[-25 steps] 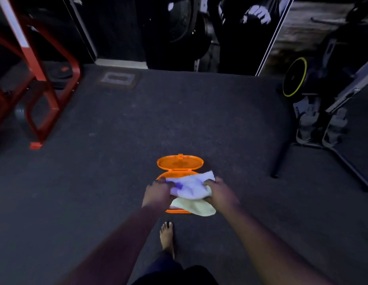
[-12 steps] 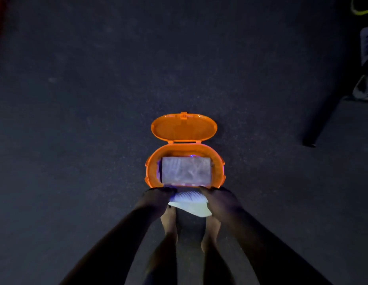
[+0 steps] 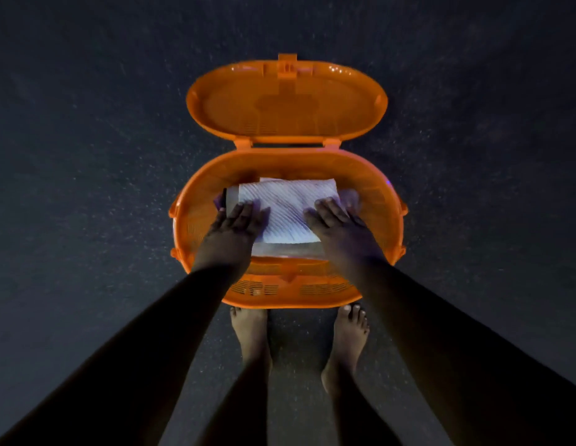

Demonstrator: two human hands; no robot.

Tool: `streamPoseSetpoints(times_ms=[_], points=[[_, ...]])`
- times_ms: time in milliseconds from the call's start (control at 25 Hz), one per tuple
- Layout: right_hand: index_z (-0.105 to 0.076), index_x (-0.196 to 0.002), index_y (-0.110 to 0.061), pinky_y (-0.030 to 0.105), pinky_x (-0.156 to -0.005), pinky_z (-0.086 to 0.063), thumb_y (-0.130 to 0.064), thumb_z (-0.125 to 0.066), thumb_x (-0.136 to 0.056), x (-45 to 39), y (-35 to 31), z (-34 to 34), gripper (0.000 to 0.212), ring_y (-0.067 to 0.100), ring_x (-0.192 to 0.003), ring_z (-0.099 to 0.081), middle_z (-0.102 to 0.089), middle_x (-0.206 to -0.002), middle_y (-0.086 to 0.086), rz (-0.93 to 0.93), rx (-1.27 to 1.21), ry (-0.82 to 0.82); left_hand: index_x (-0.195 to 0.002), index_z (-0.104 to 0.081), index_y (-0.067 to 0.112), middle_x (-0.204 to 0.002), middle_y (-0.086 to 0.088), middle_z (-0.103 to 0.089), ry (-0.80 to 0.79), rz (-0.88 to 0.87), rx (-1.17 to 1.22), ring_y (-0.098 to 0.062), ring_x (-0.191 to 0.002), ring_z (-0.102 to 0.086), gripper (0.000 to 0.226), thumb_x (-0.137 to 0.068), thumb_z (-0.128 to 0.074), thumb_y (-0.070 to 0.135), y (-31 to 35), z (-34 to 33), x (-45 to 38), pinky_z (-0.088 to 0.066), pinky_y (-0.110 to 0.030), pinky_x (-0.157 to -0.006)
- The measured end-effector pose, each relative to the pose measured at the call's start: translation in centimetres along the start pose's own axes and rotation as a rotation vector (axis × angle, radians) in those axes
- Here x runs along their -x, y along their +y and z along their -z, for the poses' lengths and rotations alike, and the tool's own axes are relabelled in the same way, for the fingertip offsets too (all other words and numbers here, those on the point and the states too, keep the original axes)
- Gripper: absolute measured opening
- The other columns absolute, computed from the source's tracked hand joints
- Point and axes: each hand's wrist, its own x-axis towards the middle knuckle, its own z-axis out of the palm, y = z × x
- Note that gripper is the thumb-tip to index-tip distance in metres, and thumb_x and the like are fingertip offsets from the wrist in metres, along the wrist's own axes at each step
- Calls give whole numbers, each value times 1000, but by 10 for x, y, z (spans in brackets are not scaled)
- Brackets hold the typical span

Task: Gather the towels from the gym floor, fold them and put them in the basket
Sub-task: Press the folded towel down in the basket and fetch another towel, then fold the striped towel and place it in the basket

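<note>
Orange plastic walls ring the spot where you are working: the basket (image 3: 381, 201) sits on the dark gym floor (image 3: 87, 156) just ahead of your bare feet (image 3: 251, 333), its lid (image 3: 286, 101) hinged back flat on the far side. Inside it lies a folded white towel (image 3: 286, 214) with a ribbed weave, resting on top of at least one other folded cloth whose edge shows beneath its near side.

Your left hand (image 3: 238, 226) is laid flat on the towel's left end, fingers straight and together, gripping nothing. Your right hand (image 3: 336, 225) does the same on the right end, palm down, fingers extended. Both press rather than hold.

To finish this step well, push down evenly with both palms so the fold stays closed and the stack sits level. Keep the pressure near the ends, as you have it, and smooth outward if the middle bulges. Lift both hands straight up together; dragging a fingertip across the weave would likely pull the top layer open.

The towel's long axis runs left to right, matching the basket's long oval, with its short edges toward the two rounded ends. It is turned very slightly, the far right corner sitting a little higher in the view than the far left.
</note>
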Motion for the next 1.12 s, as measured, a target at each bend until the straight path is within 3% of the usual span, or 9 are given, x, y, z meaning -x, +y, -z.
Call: streamPoseSetpoints(times_ms=[40,120,200,280,400,720,840,1000,1120], points=[[-28,-159,-21,57,-120,-23,-26,-5,-87,0,2,-29,75,29,-155,-17,-19,-168,9,0,-11,-51,-160,-22,26,-165,-12,-28,-46,18,-26,-34,-152,-28,66,-94,-22,18,3,-17,-1,-26,-57,-120],[-33,-157,-20,61,-116,-27,-34,-34,-95,3,2,-66,64,32,-155,-17,-18,-168,11,-15,-2,-46,-160,-3,24,-170,-12,-7,-162,6,-22,-35,-156,-7,71,-96,-33,21,9,-45,9,-16,-59,-124],[-40,-152,-19,60,-116,-28,-51,-50,-93,-2,0,-75,68,33,-154,-18,-18,-168,12,-57,-54,34,-163,-4,22,-170,-10,4,-106,46,6,-30,-157,7,84,-92,-44,38,18,-51,10,-4,-56,-126],[-35,-155,-21,58,-121,-20,-56,-44,-97,-15,-5,-68,68,31,-156,-10,-12,-169,11,-111,-93,174,-164,-6,19,-170,-6,9,27,74,75,-26,-157,10,84,-94,-37,53,23,-39,-5,2,-53,-126],[-20,-161,-22,60,-122,-12,-53,-41,-100,-48,-8,-71,72,28,-157,-2,-6,-170,10,-198,-66,225,-163,-10,13,-171,-8,0,112,79,41,-25,-158,3,83,-101,-30,64,21,-46,-40,-2,-55,-126],[-19,-161,-23,56,-123,-13,-57,-39,-97,-71,-7,-134,76,24,-157,-8,-12,-169,7,-264,-51,270,-161,-20,8,-169,-13,-13,197,26,-88,-29,-157,-11,84,-102,-38,64,2,-111,-59,-16,-62,-121],[-21,-161,-25,57,-121,-18,-59,-34,-96,-62,-8,-109,74,24,-156,-12,-15,-169,6,-255,-104,174,-162,-17,10,-170,-12,-10,79,22,-52,-28,-157,-6,85,-100,-31,66,9,-78,-55,-13,-62,-122],[-15,-161,-24,56,-123,-13,-58,-31,-103,-8,-12,-37,70,27,-156,-4,-6,-170,5,-363,-338,-57,-162,12,21,-169,-2,18,-272,135,40,-21,-156,16,89,-97,-22,73,36,13,-24,4,-50,-126],[-16,-161,-22,55,-123,-15,-59,-36,-102,73,-30,44,73,26,-156,-5,-4,-170,6,-507,-519,-124,-162,9,20,-169,-3,17,-340,116,79,-22,-157,12,93,-97,-29,73,73,111,31,-1,-48,-127]])
